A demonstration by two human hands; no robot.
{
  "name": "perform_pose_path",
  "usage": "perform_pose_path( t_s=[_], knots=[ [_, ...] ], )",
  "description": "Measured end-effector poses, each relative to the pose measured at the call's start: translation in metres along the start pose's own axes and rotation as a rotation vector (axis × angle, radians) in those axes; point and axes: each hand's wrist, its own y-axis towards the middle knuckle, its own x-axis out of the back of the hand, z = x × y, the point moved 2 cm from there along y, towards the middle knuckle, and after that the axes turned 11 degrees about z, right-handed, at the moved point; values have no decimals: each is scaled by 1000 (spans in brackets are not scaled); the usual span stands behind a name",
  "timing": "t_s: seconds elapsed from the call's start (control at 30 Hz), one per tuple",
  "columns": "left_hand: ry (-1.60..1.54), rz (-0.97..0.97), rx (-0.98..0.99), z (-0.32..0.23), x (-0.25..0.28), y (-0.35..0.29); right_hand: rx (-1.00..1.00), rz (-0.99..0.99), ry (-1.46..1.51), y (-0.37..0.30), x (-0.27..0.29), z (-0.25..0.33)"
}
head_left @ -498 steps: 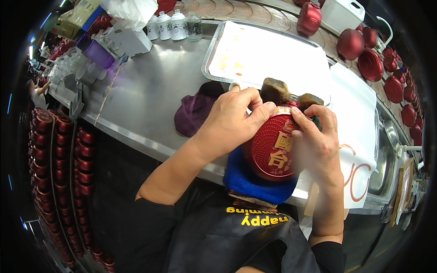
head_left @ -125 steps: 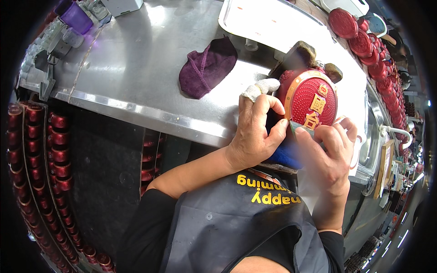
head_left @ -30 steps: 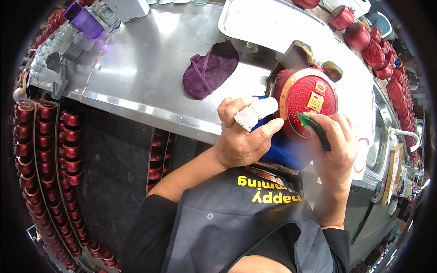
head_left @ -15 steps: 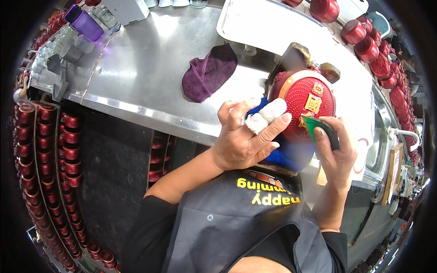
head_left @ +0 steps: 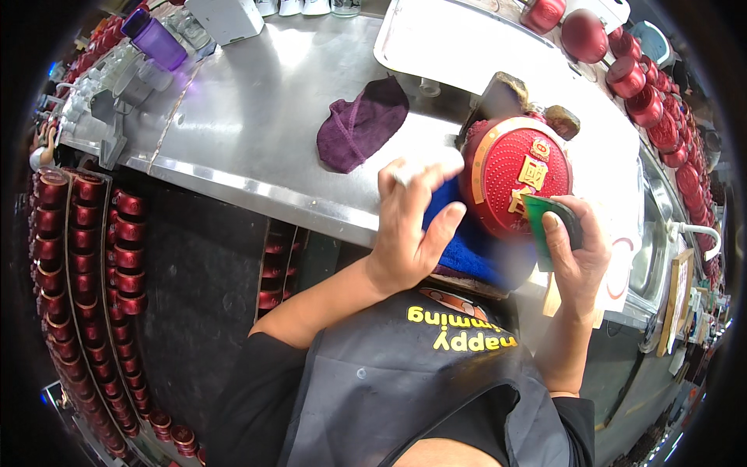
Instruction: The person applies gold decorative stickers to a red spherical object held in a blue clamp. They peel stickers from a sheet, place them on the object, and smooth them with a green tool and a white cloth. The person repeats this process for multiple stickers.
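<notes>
Currently the red round lid point(head_left: 515, 185) with gold trim and raised gold characters sits at the near edge of the steel bench point(head_left: 233, 132), face up toward the camera, resting on a blue cloth point(head_left: 459, 241).

Left hand point(head_left: 412, 226): at about 9 o'clock of the lid, fingers loosely curled around something small and white point(head_left: 420, 167). Blurred, so I cannot tell what it is. Thumb lies over the blue cloth, touching the lid's left rim or just beside it.

Right hand point(head_left: 580, 257): at 4 o'clock of the lid, thumb and fingers pinching a green flat scraper-like tool point(head_left: 545, 229), its edge against the lid's lower right face.

Progress, as a judgement: the gold label is on the lid and looks seated; the tool sits on its lower edge, so this reads as the smoothing or pressing stage, mid-way or later. I cannot tell whether any of the label is still unpressed. Lid is not yet set aside.

Around:
- purple cloth point(head_left: 362, 124) at 10 o'clock of the lid, apart from it
- white tray point(head_left: 443, 39) at 12 o'clock
- brown blocks point(head_left: 506, 93) just behind the lid
- red round containers point(head_left: 638, 86) along the bench at 1–2 o'clock
- stacked red cans point(head_left: 85, 257) below the bench at 8–9 o'clock
- sink tap point(head_left: 696, 232) at 3 o'clock
</notes>
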Motion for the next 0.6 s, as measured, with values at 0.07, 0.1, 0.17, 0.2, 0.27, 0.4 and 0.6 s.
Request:
perform_pose_path(
  t_s=[0.07,0.1,0.17,0.2,0.27,0.4,0.6],
  knots=[
    [-122,11,139,4,-8,9,33,1,-22,0,0,1],
    [-222,28,169,5,-11,12,56,-2,-43,0,0,2],
    [-316,8,194,6,-14,12,64,-14,-40,0,0,2],
    [-363,3,212,6,-14,11,49,-23,-15,0,1,1],
    [-210,27,138,6,-12,6,24,-32,10,-1,0,-1],
    [206,46,-122,-2,-6,-5,22,-33,14,-2,1,-6],
    [305,214,-212,-19,3,-22,-56,-102,153,-7,6,-17]
  ],
)
